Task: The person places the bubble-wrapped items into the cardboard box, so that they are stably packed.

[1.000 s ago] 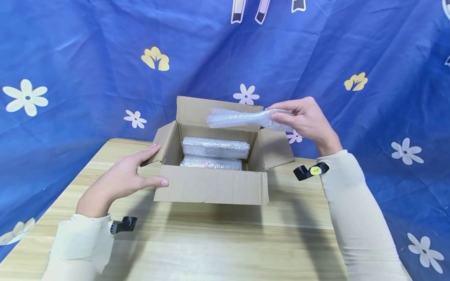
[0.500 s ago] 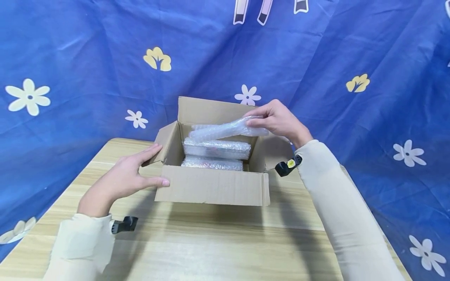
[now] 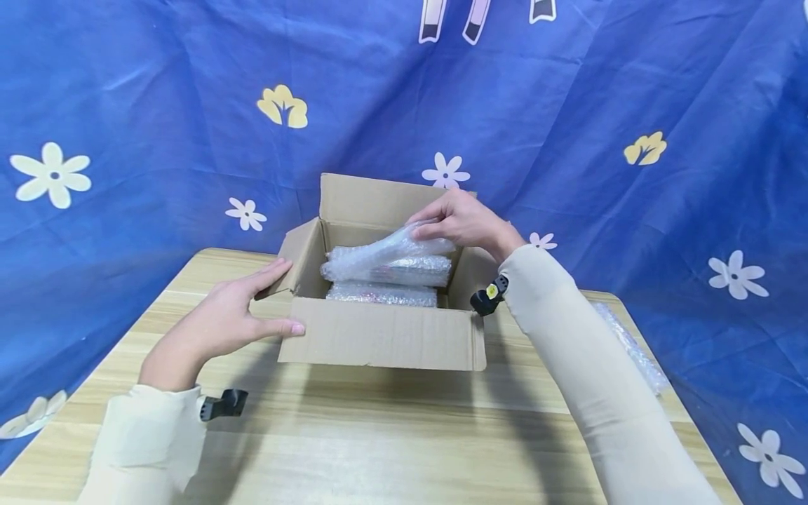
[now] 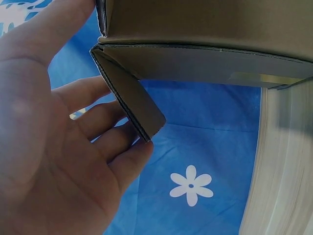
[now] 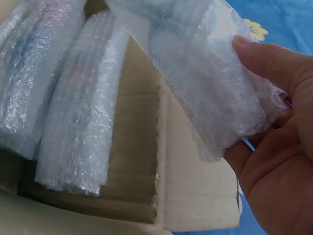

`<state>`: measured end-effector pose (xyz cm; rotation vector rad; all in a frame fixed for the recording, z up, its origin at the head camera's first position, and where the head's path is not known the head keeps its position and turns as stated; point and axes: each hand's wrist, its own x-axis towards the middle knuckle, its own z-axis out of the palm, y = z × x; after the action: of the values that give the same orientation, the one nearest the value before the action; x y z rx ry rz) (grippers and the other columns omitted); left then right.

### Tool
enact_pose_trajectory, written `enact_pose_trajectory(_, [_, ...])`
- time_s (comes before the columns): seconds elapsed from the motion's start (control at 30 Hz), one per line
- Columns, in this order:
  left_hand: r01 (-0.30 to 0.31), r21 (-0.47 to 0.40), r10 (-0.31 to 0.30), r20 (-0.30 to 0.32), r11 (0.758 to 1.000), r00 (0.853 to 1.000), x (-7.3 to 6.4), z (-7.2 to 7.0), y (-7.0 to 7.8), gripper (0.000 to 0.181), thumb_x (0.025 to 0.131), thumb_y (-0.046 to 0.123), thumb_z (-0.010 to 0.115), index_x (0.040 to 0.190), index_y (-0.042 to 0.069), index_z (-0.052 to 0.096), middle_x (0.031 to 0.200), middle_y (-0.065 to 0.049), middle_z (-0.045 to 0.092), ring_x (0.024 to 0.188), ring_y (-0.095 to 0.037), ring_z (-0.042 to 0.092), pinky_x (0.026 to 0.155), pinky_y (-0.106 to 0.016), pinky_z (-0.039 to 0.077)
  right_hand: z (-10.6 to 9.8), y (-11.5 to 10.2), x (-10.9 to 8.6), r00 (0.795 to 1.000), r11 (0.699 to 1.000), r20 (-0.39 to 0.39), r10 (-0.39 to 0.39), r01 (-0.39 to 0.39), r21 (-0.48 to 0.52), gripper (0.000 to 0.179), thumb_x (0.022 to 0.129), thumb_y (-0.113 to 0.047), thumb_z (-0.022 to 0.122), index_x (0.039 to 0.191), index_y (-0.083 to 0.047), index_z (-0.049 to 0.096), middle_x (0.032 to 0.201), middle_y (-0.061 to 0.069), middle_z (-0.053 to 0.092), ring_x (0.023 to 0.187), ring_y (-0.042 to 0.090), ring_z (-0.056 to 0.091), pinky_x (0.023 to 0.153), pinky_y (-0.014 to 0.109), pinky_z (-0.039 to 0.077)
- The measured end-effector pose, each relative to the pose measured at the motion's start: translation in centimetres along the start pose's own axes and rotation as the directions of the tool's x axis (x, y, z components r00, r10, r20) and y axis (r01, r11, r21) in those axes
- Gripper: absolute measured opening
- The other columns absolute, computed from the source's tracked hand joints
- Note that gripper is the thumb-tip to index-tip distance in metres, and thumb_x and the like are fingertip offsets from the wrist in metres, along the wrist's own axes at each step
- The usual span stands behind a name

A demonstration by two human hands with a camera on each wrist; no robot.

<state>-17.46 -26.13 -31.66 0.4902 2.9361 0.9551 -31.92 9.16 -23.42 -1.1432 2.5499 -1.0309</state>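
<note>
A cardboard box [image 3: 385,338] stands with its flaps spread, in the middle of the head view. My left hand [image 3: 217,330] rests on its left corner, thumb against the front flap and fingers against the left flap [image 4: 129,95], fingertips partly hidden behind that flap. Over the box, my right hand [image 3: 463,221] pinches a bubble-wrapped package [image 5: 195,63] by its right end; this package tilts down to the left. Below it lie a bubble-wrapped package [image 5: 80,107] and another bubble-wrapped package [image 3: 379,293], side by side in the box. What the wrap contains is unclear.
One more bubble-wrapped package [image 3: 631,347] lies along the right edge of the wooden table [image 3: 379,449], partly behind my right sleeve. A blue patterned cloth [image 3: 379,91] hangs directly behind the table.
My right hand has carried its bubble-wrapped package left and down, from above the right flap to over the box's opening. My left hand stays at the box corner.
</note>
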Motion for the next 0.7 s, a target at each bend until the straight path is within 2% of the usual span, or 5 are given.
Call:
enact_pose_trajectory(0.13, [0.002,-0.005,-0.002,0.004,1.0,1.0,-0.1,0.0,0.0,0.11,0.076,0.06,0.08,0.16,0.014,0.026,0.163,-0.014,0.021,0.144,-0.043,0.025,0.11,-0.065,0.026,0.8,0.1,0.9,0.999,1.0,0.051,-0.014,0.015,-0.021,0.019,0.089,-0.012,0.078,0.107,-0.007,0.079,0.088,0.0,0.075,0.067,0.012,0.051,0.055,0.024,0.039])
enact_pose_trajectory(0.27, [0.01,-0.005,-0.01,0.004,1.0,1.0,-0.2,0.0,0.0,0.111,0.076,0.061,0.08,0.16,0.014,0.025,0.163,-0.014,0.021,0.144,-0.043,0.025,0.109,-0.065,0.026,1.3,0.1,1.7,0.996,0.999,0.083,0.018,-0.014,-0.043,0.019,0.089,-0.014,0.078,0.107,-0.009,0.08,0.088,-0.002,0.075,0.064,0.013,0.046,0.054,0.025,0.035])
enact_pose_trajectory(0.5, [0.009,-0.001,-0.009,-0.001,1.0,1.0,-0.2,-0.1,0.2,0.11,0.075,0.061,0.08,0.16,0.015,0.026,0.163,-0.013,0.022,0.144,-0.043,0.026,0.109,-0.065,0.027,1.9,0.4,2.3,0.986,0.994,0.152,0.073,-0.06,-0.087,0.018,0.089,-0.016,0.079,0.106,-0.012,0.08,0.102,-0.006,0.075,0.08,0.012,0.058,0.068,0.026,0.045])
enact_pose_trajectory(0.7, [0.009,0.005,-0.009,0.002,1.0,1.0,-0.1,-0.1,0.2,0.11,0.076,0.062,0.079,0.16,0.015,0.026,0.163,-0.012,0.021,0.144,-0.043,0.025,0.109,-0.065,0.027,1.9,0.7,2.4,0.968,0.984,0.2,0.149,-0.126,-0.124,0.022,0.089,-0.015,0.079,0.11,-0.01,0.079,0.111,-0.002,0.073,0.1,0.011,0.065,0.086,0.029,0.052])
